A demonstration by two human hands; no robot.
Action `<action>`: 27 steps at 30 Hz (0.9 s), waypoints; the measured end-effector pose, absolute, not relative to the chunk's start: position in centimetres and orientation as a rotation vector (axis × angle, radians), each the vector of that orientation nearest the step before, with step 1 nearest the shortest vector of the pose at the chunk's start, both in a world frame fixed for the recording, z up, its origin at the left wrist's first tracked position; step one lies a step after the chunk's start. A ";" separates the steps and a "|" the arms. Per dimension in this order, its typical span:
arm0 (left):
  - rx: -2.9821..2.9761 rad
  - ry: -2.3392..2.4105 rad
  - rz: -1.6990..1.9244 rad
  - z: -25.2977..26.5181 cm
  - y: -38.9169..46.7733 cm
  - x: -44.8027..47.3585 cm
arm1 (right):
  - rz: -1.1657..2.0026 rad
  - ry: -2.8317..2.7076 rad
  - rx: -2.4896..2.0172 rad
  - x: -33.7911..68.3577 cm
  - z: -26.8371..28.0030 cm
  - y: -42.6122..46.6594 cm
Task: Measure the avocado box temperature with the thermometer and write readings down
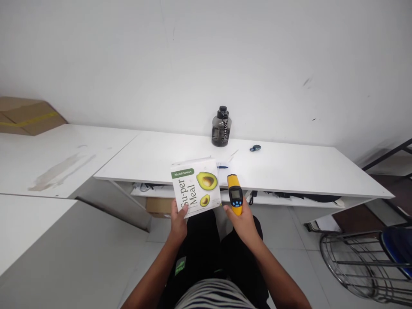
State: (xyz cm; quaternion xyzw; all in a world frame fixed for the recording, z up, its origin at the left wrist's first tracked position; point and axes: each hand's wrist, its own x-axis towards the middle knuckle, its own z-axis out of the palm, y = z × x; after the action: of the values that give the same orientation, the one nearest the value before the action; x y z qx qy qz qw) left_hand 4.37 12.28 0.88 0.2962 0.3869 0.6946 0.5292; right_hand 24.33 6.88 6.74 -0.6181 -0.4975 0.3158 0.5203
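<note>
My left hand (179, 219) grips the lower left corner of a white box (189, 182) printed with "Su-per Meal" and avocado halves. The thumb lies across its front face. In my right hand (243, 221) is a yellow and black infrared thermometer (236, 195), its small screen and blue buttons facing up toward me. The box and the thermometer are held side by side, slightly apart, over the front edge of the white table (289, 167). Behind the box, a blue pen (222, 167) shows in part, lying on what looks like white paper.
A dark translucent bottle (221, 128) stands near the wall, with a small dark blue object (255, 148) to its right. Under the tabletop runs a cluttered shelf (299, 201). At far left sits a taped cardboard box (28, 116); a metal stool (360, 266) stands at lower right.
</note>
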 end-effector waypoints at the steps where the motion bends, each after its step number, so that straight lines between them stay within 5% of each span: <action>1: 0.686 0.917 1.683 1.2 12.5 4.4 | 0.766 -1.185 -1.488 24.3 6.7 6.9; 11: 0.954 1.477 1.847 2.7 22.0 -1.0 | 0.628 -1.187 -1.601 29.2 5.1 11.5; 20: 1.465 1.761 1.517 4.5 32.3 -0.3 | -0.018 -1.469 -2.203 33.4 5.8 18.8; 27: 1.637 2.069 1.154 4.3 36.7 1.8 | -0.094 -1.439 -2.358 33.6 4.1 21.7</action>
State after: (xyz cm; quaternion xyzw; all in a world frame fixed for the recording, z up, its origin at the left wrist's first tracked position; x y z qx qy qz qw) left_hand 1.75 36.68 4.33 0.5635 0.7123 0.3974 0.1308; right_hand 33.64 21.66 4.10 -0.8380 -0.5114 -0.0333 0.1874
